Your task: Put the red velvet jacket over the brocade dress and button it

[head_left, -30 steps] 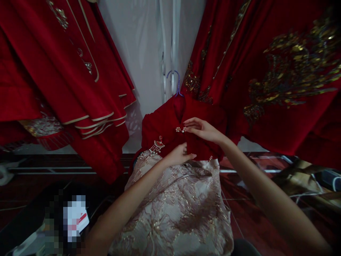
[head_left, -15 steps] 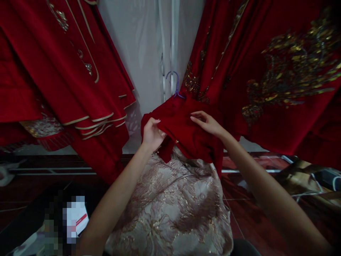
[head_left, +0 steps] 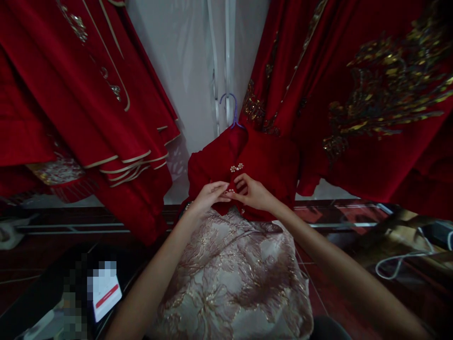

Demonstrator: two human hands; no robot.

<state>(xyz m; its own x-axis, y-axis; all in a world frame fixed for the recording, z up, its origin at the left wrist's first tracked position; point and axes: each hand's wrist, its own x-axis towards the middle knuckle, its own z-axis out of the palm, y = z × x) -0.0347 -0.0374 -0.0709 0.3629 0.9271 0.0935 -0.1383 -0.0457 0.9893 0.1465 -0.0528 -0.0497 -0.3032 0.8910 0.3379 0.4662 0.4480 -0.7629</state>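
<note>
A red jacket (head_left: 269, 156) lies with its upper part on a purple hanger (head_left: 234, 111), its front edges together. A gold and pearl flower clasp (head_left: 237, 167) joins them below the neck. Lower down, my left hand (head_left: 211, 196) pinches the front edge at a second flower clasp (head_left: 231, 191), partly hidden by the fingers. My right hand (head_left: 255, 192) meets it from the other side, thumb and fingers closed on the same clasp. Below the hands a pale floral brocade cloth (head_left: 226, 269) with metallic thread spreads over my lap.
Red garments (head_left: 141, 118) with gold piping hang at the left. Another red garment (head_left: 311, 156) with gold embroidery hangs at the right. A lit phone (head_left: 106, 295) lies at the lower left. A white cable (head_left: 396, 264) loops at the right, near a rack's floor bar (head_left: 74, 228).
The jacket front, lifted and folded over before, now lies closed with the upper clasp showing. My left hand moved down and right, my right hand down and left, until both met.
</note>
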